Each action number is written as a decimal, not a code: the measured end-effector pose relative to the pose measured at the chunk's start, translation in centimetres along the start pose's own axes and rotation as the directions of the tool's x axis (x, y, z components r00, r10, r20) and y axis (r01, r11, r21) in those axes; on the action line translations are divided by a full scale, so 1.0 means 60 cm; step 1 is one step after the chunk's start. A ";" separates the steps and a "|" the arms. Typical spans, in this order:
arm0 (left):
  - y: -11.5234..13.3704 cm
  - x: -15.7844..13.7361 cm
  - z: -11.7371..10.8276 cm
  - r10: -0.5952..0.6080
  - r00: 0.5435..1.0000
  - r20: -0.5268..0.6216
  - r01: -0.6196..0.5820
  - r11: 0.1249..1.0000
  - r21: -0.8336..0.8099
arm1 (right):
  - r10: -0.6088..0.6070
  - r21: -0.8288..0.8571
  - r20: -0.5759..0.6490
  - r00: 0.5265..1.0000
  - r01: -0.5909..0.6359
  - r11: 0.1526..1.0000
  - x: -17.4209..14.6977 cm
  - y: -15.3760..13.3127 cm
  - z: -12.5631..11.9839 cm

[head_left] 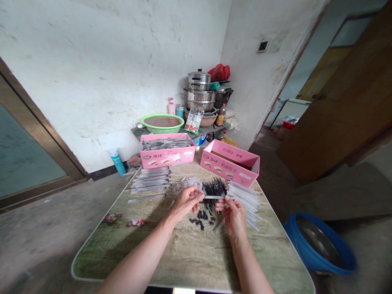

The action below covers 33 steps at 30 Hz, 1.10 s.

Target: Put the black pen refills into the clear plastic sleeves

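Observation:
My left hand (187, 201) and my right hand (233, 213) pinch opposite ends of a slim translucent pen (213, 197), held level above the table. Behind it lies a heap of black-tipped sticks (214, 187). To the right, pale see-through tubes (245, 204) are fanned out in a bundle. Small whitish pieces (190, 182) are piled behind my left hand, too small to name. Several short black caps (202, 215) lie loose between my hands. At the left, grey pens (151, 179) form a row, with a single pen (147, 199) in front of it.
On the wood-patterned table (196, 257) stand a pink box (168, 157) full of grey pens and another pink box (229, 165) at the right. Behind are a green basin (162, 130) and stacked steel pots (200, 96). A blue tub (343, 265) sits on the floor at right.

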<state>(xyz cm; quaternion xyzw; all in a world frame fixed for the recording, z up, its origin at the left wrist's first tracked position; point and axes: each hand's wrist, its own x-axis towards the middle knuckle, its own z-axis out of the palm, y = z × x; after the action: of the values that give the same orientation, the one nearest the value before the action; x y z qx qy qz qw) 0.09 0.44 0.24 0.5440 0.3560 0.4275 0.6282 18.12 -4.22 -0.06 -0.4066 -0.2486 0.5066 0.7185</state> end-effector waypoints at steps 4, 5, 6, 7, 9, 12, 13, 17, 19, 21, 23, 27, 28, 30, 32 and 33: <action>-0.002 -0.001 0.001 -0.087 0.996 0.007 0.086 0.990 0.112 | 0.007 -0.002 0.004 1.000 -0.007 1.000 -0.001 -0.001 0.001; -0.002 0.000 0.001 -0.071 0.997 0.023 0.068 0.992 0.107 | 0.007 -0.003 0.005 1.000 -0.007 1.000 0.000 -0.001 0.001; -0.002 0.000 0.001 -0.044 0.998 0.039 0.041 0.996 0.082 | 0.006 -0.003 0.007 1.000 -0.006 1.000 0.000 -0.001 0.001; -0.001 0.001 0.001 -0.012 0.999 0.045 0.010 0.999 0.042 | 0.004 -0.004 0.009 1.000 -0.004 1.000 0.000 -0.001 0.000; 0.001 0.002 0.001 0.047 0.998 0.037 -0.045 0.998 -0.048 | 0.001 -0.007 0.012 1.000 -0.001 1.000 0.001 0.000 -0.001; 0.002 0.001 -0.001 0.037 0.999 0.003 -0.037 0.997 -0.060 | 0.001 -0.009 0.011 1.000 0.000 1.000 0.002 0.002 -0.003; 0.001 0.000 -0.001 0.005 1.000 0.001 -0.005 1.000 -0.026 | 0.002 -0.009 0.012 1.000 -0.002 1.000 0.002 0.002 -0.003; -0.005 0.000 -0.002 -0.076 0.995 0.066 0.070 0.994 0.090 | 0.001 -0.013 0.012 1.000 -0.001 1.000 0.002 0.002 -0.003; -0.007 0.001 -0.001 -0.043 0.995 0.091 0.038 0.998 0.053 | -0.003 -0.011 0.011 1.000 0.003 1.000 0.001 0.002 -0.003; -0.006 0.002 0.000 -0.002 0.998 0.070 0.003 1.000 -0.019 | -0.004 -0.008 0.008 1.000 0.004 1.000 0.001 0.001 -0.003; -0.004 0.002 -0.001 0.024 0.999 0.029 -0.023 0.998 -0.053 | 0.000 -0.008 0.006 1.000 0.000 1.000 0.001 0.000 -0.002; -0.002 -0.001 -0.002 -0.047 0.999 0.015 0.046 0.997 0.055 | 0.006 -0.008 0.012 1.000 -0.006 1.000 0.000 -0.001 0.000; -0.002 -0.002 -0.001 -0.073 0.997 0.033 0.070 0.994 0.085 | 0.004 -0.009 0.013 1.000 -0.004 1.000 -0.001 -0.001 0.001; -0.002 -0.002 0.000 -0.082 0.994 0.070 0.074 0.992 0.107 | 0.002 -0.014 0.014 1.000 -0.002 1.000 -0.001 -0.002 0.000; -0.001 -0.001 0.002 -0.035 0.996 0.085 0.030 0.998 0.059 | 0.001 -0.018 0.012 1.000 -0.001 1.000 0.000 -0.001 -0.001; -0.001 -0.001 0.002 -0.009 0.997 0.076 0.008 1.000 0.023 | 0.002 -0.020 0.011 1.000 -0.002 1.000 0.000 -0.001 -0.001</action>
<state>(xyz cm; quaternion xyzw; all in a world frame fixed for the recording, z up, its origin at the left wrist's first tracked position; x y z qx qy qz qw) 0.19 0.36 0.21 0.5656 0.3391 0.3996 0.6368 18.20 -4.26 -0.05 -0.4111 -0.2570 0.5072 0.7125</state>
